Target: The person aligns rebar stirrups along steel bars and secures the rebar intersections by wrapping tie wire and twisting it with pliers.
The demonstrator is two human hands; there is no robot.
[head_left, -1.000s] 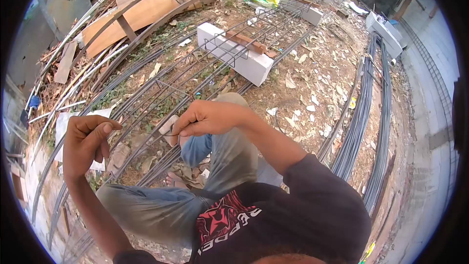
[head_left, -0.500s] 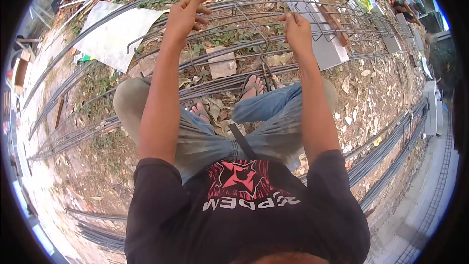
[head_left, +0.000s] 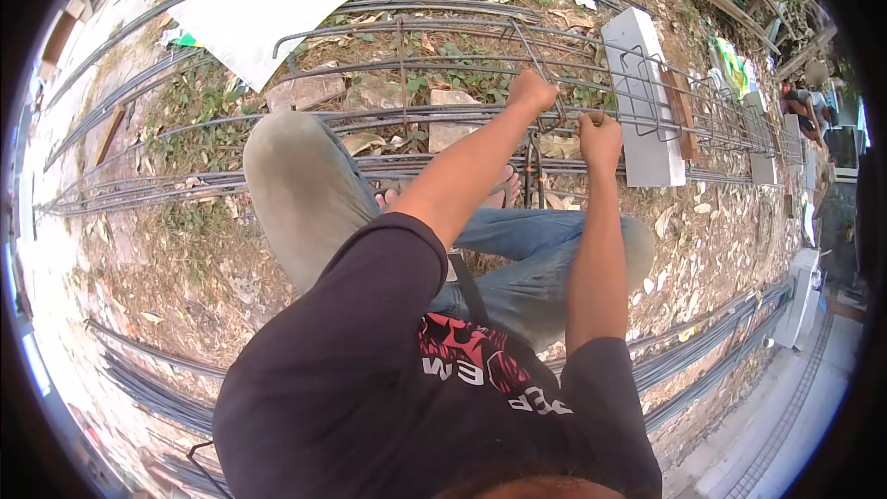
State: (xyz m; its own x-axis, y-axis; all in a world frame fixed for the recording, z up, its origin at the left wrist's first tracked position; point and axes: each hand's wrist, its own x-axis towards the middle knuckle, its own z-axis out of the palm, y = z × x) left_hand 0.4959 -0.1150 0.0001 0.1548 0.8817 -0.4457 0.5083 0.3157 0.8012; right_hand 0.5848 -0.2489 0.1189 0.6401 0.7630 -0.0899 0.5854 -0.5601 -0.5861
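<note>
My left hand (head_left: 533,91) reaches across to the right and is closed around a bent steel stirrup (head_left: 528,44), which stands tilted across the long rebars (head_left: 443,113). Close by on the right, my right hand (head_left: 601,140) is closed in a pinch beside the same bars; whatever is between its fingertips is too small to make out. More stirrups (head_left: 637,97) sit along the bars just right of my hands. A pale grey block (head_left: 637,37) lies under the bars there.
A brown wood strip (head_left: 681,111) lies against the block. Upper left, a white sheet (head_left: 263,9) lies among the bars. Bundles of rebar (head_left: 711,346) lie at lower right. Farther right, another person (head_left: 808,115) crouches. Dry leaves and stones cover the ground.
My left hand has gone from open in the air at left to closed on the stirrup at right. The right hand stays pinched, appearing lower. The whole view has shifted.
</note>
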